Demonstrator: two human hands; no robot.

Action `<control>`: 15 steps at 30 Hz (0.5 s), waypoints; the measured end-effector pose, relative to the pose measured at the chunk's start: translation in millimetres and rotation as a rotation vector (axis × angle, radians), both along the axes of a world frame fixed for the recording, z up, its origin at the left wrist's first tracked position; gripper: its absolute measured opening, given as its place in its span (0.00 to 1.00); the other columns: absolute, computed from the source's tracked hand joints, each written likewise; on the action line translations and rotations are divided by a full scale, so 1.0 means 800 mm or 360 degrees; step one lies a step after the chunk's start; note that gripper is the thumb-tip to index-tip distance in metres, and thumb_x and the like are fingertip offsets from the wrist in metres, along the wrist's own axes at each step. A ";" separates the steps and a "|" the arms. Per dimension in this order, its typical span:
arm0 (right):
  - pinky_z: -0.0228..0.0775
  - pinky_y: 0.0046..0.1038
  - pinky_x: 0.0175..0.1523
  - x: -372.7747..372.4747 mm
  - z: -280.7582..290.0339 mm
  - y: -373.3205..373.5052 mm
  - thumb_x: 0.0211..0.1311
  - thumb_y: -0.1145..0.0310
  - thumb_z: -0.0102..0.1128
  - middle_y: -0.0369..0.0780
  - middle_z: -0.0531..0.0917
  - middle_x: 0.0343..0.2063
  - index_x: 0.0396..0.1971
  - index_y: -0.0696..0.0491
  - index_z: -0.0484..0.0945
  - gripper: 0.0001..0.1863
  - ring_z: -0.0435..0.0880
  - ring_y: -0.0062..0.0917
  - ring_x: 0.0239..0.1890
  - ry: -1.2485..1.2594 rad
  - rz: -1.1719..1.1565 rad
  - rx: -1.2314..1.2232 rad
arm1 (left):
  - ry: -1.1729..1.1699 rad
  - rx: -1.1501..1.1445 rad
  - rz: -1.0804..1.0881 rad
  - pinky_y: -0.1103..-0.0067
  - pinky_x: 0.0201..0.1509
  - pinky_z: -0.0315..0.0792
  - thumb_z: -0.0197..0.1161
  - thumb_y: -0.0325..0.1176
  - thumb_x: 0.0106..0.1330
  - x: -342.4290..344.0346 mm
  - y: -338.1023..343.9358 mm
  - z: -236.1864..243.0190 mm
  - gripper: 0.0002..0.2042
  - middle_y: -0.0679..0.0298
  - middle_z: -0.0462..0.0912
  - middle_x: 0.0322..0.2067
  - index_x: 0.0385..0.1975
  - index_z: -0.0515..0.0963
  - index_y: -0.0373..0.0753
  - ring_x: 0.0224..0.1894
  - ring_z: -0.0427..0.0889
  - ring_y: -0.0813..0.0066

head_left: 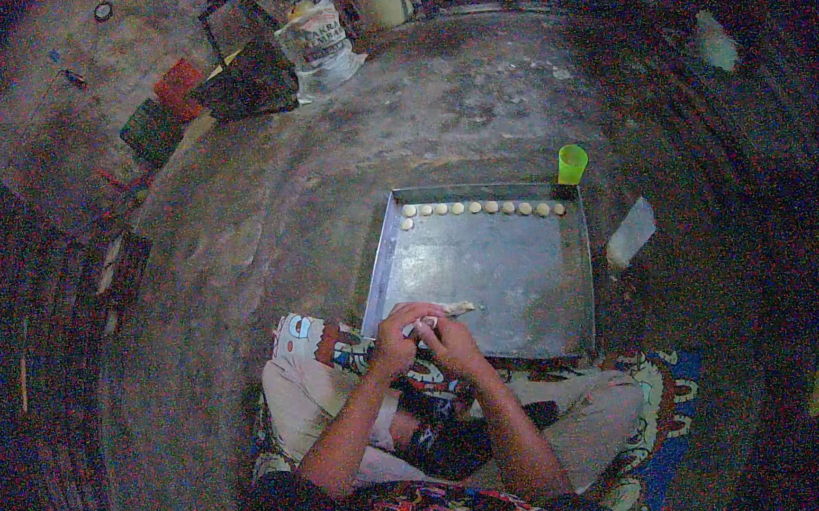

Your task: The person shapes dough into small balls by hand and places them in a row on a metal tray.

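My left hand [402,339] and my right hand [451,344] meet over the near left edge of a square metal tray [486,269]. Both are closed, fingers bent around a small pale piece of dough [425,325], mostly hidden by the fingers. Just beyond my fingertips, a longer strip of pale dough [458,307] shows over the tray; whether it is held or lies on the metal I cannot tell. Along the tray's far wall runs a row of several small round dough pieces [491,207]. One more dough round [407,224] lies in front of the row's left end.
A green plastic cup [572,163] stands by the tray's far right corner. Right of the tray lies a pale sheet-like packet [630,233]. A white printed sack [321,48] and a red box [178,89] are at the far left. I sit cross-legged on a patterned cloth [667,408].
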State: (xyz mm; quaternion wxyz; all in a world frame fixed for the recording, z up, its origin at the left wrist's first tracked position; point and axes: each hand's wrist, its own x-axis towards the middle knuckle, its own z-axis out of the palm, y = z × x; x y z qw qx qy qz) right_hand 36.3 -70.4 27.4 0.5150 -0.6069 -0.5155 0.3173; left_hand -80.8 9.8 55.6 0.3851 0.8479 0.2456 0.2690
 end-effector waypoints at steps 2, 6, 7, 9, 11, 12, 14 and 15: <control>0.70 0.36 0.40 -0.008 0.005 0.000 0.66 0.47 0.42 0.50 0.81 0.30 0.35 0.59 0.76 0.27 0.81 0.38 0.32 -0.0185 -0.0030 0.0036 | -0.0010 0.0113 0.0192 0.74 0.52 0.69 0.58 0.23 0.58 -0.004 -0.005 -0.004 0.11 0.62 0.81 0.42 0.41 0.80 0.40 0.46 0.76 0.69; 0.68 0.33 0.35 -0.013 -0.007 0.004 0.66 0.48 0.42 0.42 0.80 0.25 0.34 0.59 0.75 0.26 0.78 0.31 0.26 0.0303 -0.0071 0.0113 | -0.0272 -0.0729 0.0565 0.78 0.47 0.70 0.56 0.24 0.61 0.003 -0.015 -0.031 0.10 0.65 0.82 0.34 0.39 0.80 0.41 0.41 0.76 0.76; 0.67 0.31 0.33 -0.012 -0.034 0.009 0.67 0.48 0.41 0.40 0.79 0.24 0.33 0.59 0.74 0.26 0.76 0.29 0.25 0.0470 -0.0086 0.0057 | -0.0227 -0.0866 0.0571 0.79 0.47 0.69 0.55 0.26 0.63 0.009 -0.016 -0.033 0.09 0.66 0.81 0.33 0.39 0.80 0.40 0.40 0.75 0.77; 0.64 0.27 0.30 -0.011 -0.029 0.010 0.67 0.49 0.40 0.35 0.77 0.22 0.31 0.58 0.73 0.25 0.73 0.24 0.23 0.0738 -0.0078 0.0058 | -0.0138 -0.1136 0.0618 0.81 0.46 0.68 0.53 0.31 0.67 0.014 -0.015 -0.027 0.09 0.67 0.80 0.33 0.39 0.81 0.39 0.39 0.75 0.80; 0.62 0.24 0.28 -0.006 -0.023 0.008 0.68 0.51 0.39 0.33 0.75 0.21 0.29 0.57 0.73 0.24 0.70 0.20 0.21 0.0905 -0.0080 0.0135 | -0.0235 -0.1229 0.0394 0.82 0.46 0.67 0.50 0.37 0.69 0.015 -0.012 -0.032 0.13 0.69 0.77 0.33 0.42 0.79 0.38 0.37 0.73 0.80; 0.61 0.23 0.27 -0.004 -0.019 0.009 0.68 0.51 0.38 0.32 0.75 0.20 0.28 0.56 0.73 0.23 0.69 0.18 0.21 0.0971 -0.0086 0.0152 | -0.0282 -0.1277 0.0276 0.82 0.45 0.67 0.48 0.40 0.71 0.015 -0.010 -0.033 0.16 0.70 0.76 0.32 0.43 0.79 0.37 0.36 0.73 0.80; 0.60 0.22 0.25 0.008 -0.034 0.011 0.68 0.53 0.37 0.32 0.75 0.20 0.26 0.55 0.73 0.23 0.69 0.17 0.20 0.1052 -0.0097 0.0108 | -0.0251 -0.1216 0.0259 0.82 0.44 0.65 0.45 0.44 0.72 0.016 -0.023 -0.031 0.19 0.71 0.75 0.31 0.48 0.76 0.37 0.33 0.70 0.81; 0.60 0.23 0.25 0.012 -0.037 0.011 0.68 0.54 0.37 0.32 0.75 0.19 0.24 0.55 0.73 0.23 0.70 0.17 0.20 0.0808 -0.0167 0.0080 | -0.0235 -0.1184 0.0253 0.83 0.43 0.65 0.43 0.45 0.72 0.021 -0.030 -0.026 0.21 0.71 0.74 0.31 0.50 0.75 0.36 0.32 0.69 0.81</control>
